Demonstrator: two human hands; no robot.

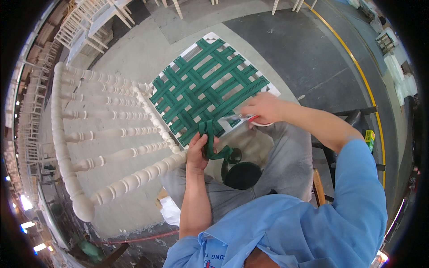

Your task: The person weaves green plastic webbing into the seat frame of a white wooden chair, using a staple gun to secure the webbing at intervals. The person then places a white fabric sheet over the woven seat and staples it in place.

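A white chair (121, 175) with turned spindles lies in front of me, its seat facing up. Green webbing straps (206, 83) are woven across the white seat frame (274, 90). My left hand (197, 151) grips a loose green strap (210, 142) at the seat's near corner, where it loops over the edge. From there the strap hangs down toward a dark green roll (242, 174) between my knees. My right hand (262, 108) is closed around scissors (255, 119) with red on the handles, their blades pointing left toward the strap, blurred.
More white chairs (91, 26) stand at the far left. A yellow floor line (353, 58) runs down the right side. Beside my right arm are a dark metal frame (353, 118) and a small yellow-green box (369, 137). White paper (170, 211) lies by my left leg.
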